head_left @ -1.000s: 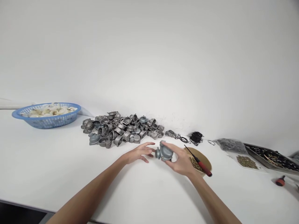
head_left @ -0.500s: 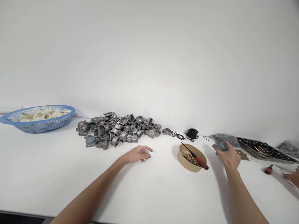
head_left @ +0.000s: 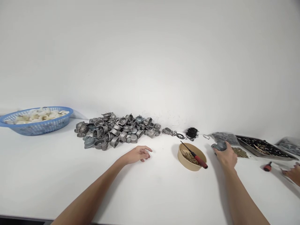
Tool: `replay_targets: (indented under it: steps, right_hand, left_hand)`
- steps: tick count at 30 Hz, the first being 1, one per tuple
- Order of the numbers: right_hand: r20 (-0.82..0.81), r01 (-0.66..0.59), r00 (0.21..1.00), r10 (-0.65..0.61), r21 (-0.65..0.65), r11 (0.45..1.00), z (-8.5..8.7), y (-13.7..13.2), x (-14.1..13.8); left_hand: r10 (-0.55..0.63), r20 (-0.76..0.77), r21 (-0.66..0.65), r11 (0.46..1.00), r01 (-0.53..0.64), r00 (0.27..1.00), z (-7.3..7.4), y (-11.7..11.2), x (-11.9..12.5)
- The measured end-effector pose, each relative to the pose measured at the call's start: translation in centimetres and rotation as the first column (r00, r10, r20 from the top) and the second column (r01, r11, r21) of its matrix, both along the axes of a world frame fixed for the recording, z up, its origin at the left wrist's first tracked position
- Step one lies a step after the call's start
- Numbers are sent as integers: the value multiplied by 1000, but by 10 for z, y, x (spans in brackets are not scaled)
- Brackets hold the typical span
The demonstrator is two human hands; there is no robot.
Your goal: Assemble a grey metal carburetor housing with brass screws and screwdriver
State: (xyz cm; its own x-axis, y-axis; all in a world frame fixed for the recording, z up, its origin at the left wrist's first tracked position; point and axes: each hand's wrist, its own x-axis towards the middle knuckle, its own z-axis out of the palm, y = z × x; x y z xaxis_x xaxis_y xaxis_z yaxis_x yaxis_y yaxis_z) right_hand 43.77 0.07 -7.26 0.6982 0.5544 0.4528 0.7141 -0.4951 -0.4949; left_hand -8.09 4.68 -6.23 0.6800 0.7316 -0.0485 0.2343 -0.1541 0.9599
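Observation:
My right hand (head_left: 228, 155) is closed around a grey metal housing (head_left: 219, 146), just right of a round tan bowl (head_left: 181, 160). Brass screws (head_left: 191, 157) fill the bottom of the bowl, and a screwdriver with a red and black handle (head_left: 201, 162) leans across its rim. My left hand (head_left: 138, 154) rests over the white table (head_left: 145, 193) with fingers loosely apart and nothing in them. Behind it lies a heap of grey metal housings (head_left: 123, 136). Loose black rubber rings (head_left: 180, 136) and a bundle of black rings (head_left: 192, 133) lie near the wall.
A blue basket (head_left: 44, 127) of whitish ring-shaped parts stands far left. To the right are a plastic bag of grey parts (head_left: 223, 137), brass pieces (head_left: 239, 152), a metal tray (head_left: 264, 152) of black parts and a red-handled tool (head_left: 267, 167). Another person's hand (head_left: 292, 174) shows at the right edge.
My right hand has shifted slightly left and lower with the housing, uncovering more of the brass pieces. My left hand stays in place. The other person's hand has come further into view.

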Motion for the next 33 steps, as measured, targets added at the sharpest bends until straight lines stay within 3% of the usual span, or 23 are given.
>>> replay_targets:
  steps: [10, 12, 14, 16, 17, 18, 20, 21, 23, 25, 27, 29, 33]
  right_hand:
    - [-122, 42, 991, -48, -53, 998, 12, -6, -20]
    - [-138, 51, 989, -59, -59, 997, 25, -12, -25]
    - [-118, 64, 991, -67, -26, 998, 49, -19, -37]
    - [20, 22, 999, -25, 152, 988, 80, -26, -61]
    - [127, -5, 991, -35, 302, 953, 94, -28, -78]
    - [243, -114, 970, 15, 400, 909, 104, -30, -100]
    - [440, -463, 854, 277, 402, 790, 109, -31, -153]
    - [523, -617, 754, 398, 358, 701, 102, -31, -182]
    - [673, -895, 369, 641, 71, 440, 73, -31, -239]
    - [681, -951, 178, 710, -66, 303, 34, -33, -285]
    - [659, -965, 98, 746, -120, 233, 1, -37, -312]
    - [591, -969, 68, 804, -151, 194, -17, -39, -321]
    - [451, -972, 90, 888, -154, 177, -20, -38, -306]
  left_hand:
    - [17, -14, 23, 1000, -16, 1000, -3, 1, 2]
    - [18, -23, 32, 999, -17, 1000, -2, 1, 2]
    - [23, -35, 44, 999, -21, 999, -2, 0, 2]
    - [36, -50, 63, 997, -32, 998, -2, -1, 3]
    - [46, -60, 76, 996, -41, 997, -3, -1, 4]
    - [59, -73, 93, 994, -52, 996, -3, -2, 5]
    - [93, -105, 139, 987, -78, 990, -4, -4, 7]
    - [112, -123, 171, 981, -91, 986, -4, -5, 8]
    - [150, -159, 250, 962, -107, 976, -4, -9, 12]
    - [175, -190, 333, 937, -104, 966, -2, -13, 16]
    - [178, -216, 398, 914, -80, 960, 0, -19, 20]
    - [167, -238, 437, 898, -48, 957, 2, -25, 23]
    - [145, -276, 552, 833, 33, 950, 4, -32, 26]
